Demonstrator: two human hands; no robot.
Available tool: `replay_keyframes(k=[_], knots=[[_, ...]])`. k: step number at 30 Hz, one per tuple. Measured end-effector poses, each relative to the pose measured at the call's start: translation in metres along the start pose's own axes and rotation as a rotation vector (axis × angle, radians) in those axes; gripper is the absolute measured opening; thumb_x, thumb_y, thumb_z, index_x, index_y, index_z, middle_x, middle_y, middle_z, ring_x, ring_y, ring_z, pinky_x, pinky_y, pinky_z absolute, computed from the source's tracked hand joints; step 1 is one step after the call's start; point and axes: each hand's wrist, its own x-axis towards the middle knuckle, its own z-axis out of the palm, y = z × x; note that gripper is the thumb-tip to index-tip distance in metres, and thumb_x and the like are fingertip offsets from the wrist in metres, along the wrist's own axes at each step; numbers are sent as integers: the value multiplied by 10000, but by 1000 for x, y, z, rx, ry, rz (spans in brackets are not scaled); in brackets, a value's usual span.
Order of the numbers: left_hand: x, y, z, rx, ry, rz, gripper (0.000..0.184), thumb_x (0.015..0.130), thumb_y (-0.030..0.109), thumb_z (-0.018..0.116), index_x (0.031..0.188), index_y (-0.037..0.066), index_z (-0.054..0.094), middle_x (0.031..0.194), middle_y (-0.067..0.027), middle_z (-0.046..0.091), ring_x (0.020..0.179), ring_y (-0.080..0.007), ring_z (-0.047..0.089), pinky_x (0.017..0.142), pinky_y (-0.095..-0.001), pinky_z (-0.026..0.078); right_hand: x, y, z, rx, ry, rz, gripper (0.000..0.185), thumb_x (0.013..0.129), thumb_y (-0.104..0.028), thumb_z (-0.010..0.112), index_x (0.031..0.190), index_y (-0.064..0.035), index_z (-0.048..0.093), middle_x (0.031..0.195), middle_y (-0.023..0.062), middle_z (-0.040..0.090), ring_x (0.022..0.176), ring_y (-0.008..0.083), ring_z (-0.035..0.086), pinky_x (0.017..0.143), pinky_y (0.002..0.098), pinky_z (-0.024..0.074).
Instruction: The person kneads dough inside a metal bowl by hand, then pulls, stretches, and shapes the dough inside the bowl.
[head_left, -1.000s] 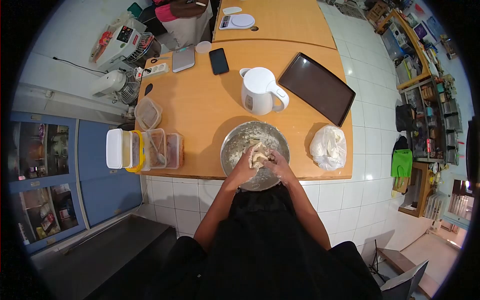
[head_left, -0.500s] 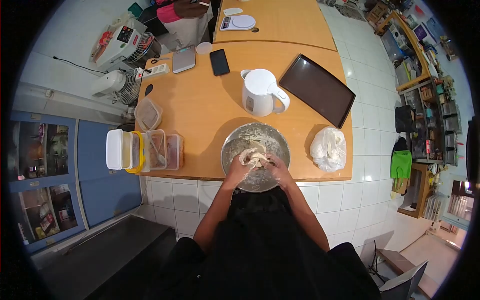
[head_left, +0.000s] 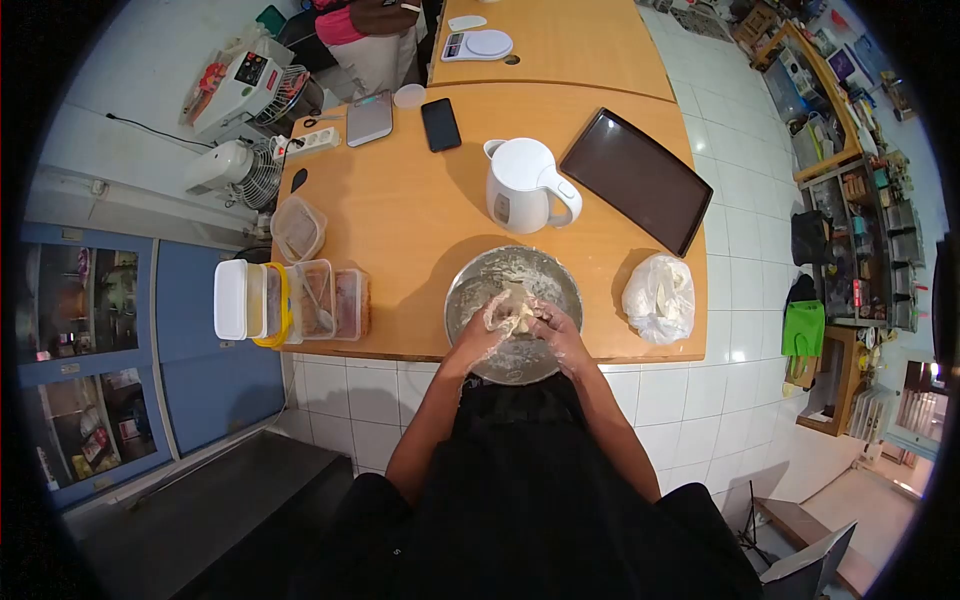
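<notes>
The dough (head_left: 514,321) is located at the centre of the frame, inside the metal bowl (head_left: 517,373), whose inner wall carries flour residue. The left hand (head_left: 481,334) is clamped on the dough from the left side of the frame; the right hand (head_left: 556,333) is clamped on it from the right. Both hands are coated with flour. The white kettle (head_left: 520,178) stands upright just above the bowl in the frame. The dark tray (head_left: 640,180) lies at upper right, with the plastic bag (head_left: 659,300) below it.
</notes>
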Motion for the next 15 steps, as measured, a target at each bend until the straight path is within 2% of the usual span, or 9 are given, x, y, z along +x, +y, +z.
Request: replay_keyframes(k=[2, 5, 7, 10, 15], knots=[[-4, 17, 2, -179, -2, -172, 551, 854, 81, 638, 1366, 9, 448, 1233, -115, 575, 1115, -205, 555, 963, -327, 446, -2, -3, 2, 35, 1, 21, 423, 912, -194, 654, 1278, -18, 533, 1122, 69, 621, 1026, 136, 555, 912, 285, 433], [-4, 12, 1, -217, -43, -67, 523, 846, 63, 638, 1340, 3, 478, 1211, -99, 592, 1089, -187, 568, 947, -319, 456, -7, -11, 4, 36, 26, 67, 415, 917, -203, 647, 1275, -22, 540, 1131, 67, 617, 1034, 145, 549, 918, 289, 426], [-3, 10, 2, -89, -33, 16, 517, 840, 50, 631, 1333, 2, 483, 1211, -100, 595, 1088, -181, 568, 947, -318, 455, -5, -12, 6, 56, 37, 147, 410, 917, -189, 646, 1276, -19, 540, 1121, 67, 622, 1019, 151, 558, 908, 289, 435], [-1, 18, 6, 48, -5, 81, 513, 831, 38, 625, 1324, 2, 489, 1216, -101, 597, 1087, -173, 568, 947, -316, 453, 1, -3, 7, -128, -5, 62, 402, 916, -177, 647, 1268, -12, 545, 1103, 71, 629, 996, 155, 570, 894, 288, 450], [-1, 13, 7, 276, 29, 99, 491, 826, 24, 606, 1306, 1, 502, 1213, -102, 606, 1089, -191, 580, 939, -317, 457, 4, 6, 3, -84, 28, -38, 388, 922, -159, 636, 1267, -7, 545, 1099, 72, 631, 998, 151, 576, 892, 290, 456]])
